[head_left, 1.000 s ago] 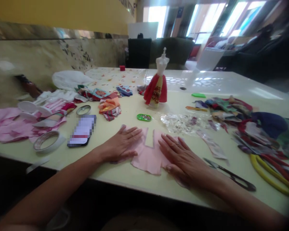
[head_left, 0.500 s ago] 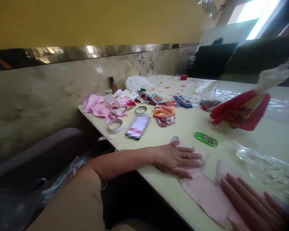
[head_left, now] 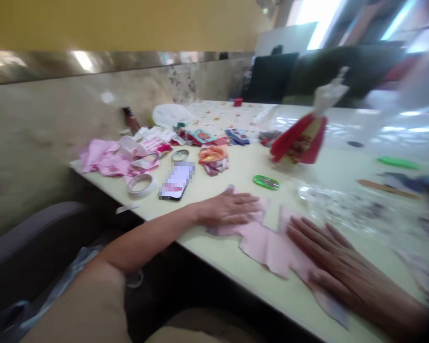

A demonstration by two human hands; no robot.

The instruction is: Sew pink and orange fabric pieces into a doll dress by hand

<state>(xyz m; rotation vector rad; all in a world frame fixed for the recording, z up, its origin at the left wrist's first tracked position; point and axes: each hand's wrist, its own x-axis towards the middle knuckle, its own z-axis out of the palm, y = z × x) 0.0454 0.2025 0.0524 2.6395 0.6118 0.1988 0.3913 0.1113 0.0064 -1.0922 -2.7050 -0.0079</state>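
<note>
A cut piece of pale pink fabric lies flat near the front edge of the cream table. My left hand rests on the fabric's left part, fingers stretched out flat. On its right part lies my right hand, palm down, fingers extended too. Neither hand holds anything. The picture is smeared by motion.
A small dress form in a red dress stands behind the fabric. Nearby are a green oval item, a phone, a tape roll, pink cloth, folded scraps and clear plastic. A wall panel lies left.
The view swung left toward the wall, then partly back right. Both hands stay flat on the pink fabric.
</note>
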